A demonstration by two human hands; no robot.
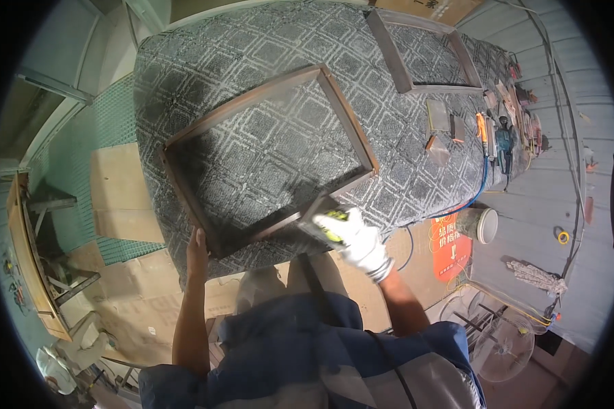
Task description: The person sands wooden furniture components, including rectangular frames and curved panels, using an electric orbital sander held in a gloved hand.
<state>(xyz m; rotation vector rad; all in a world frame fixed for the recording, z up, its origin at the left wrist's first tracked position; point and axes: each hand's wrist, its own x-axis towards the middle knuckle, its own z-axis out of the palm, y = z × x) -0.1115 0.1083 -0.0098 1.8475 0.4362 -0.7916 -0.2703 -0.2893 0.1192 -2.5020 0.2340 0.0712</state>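
Observation:
A rectangular wooden frame [348, 126], brown with greyish inner sides, lies on a grey patterned cloth [239, 44] over a large work surface. My bare left hand [197, 249] grips the frame's near left corner. In a white glove with yellow-green marks, my right hand [344, 233] is closed on a flat, dark, squarish block [315, 213]. The block lies against the frame's near rail, right of its middle. Motion blurs the block and the glove, so its exact kind is unclear.
Another wooden frame [387, 51] lies at the far right. Several tools line the right edge, among them an orange-tipped tool [482, 127] with a blue hose [483, 180] and a dark teal power tool [504, 140]. A pale bucket [486, 225] and a fan [503, 351] stand lower right.

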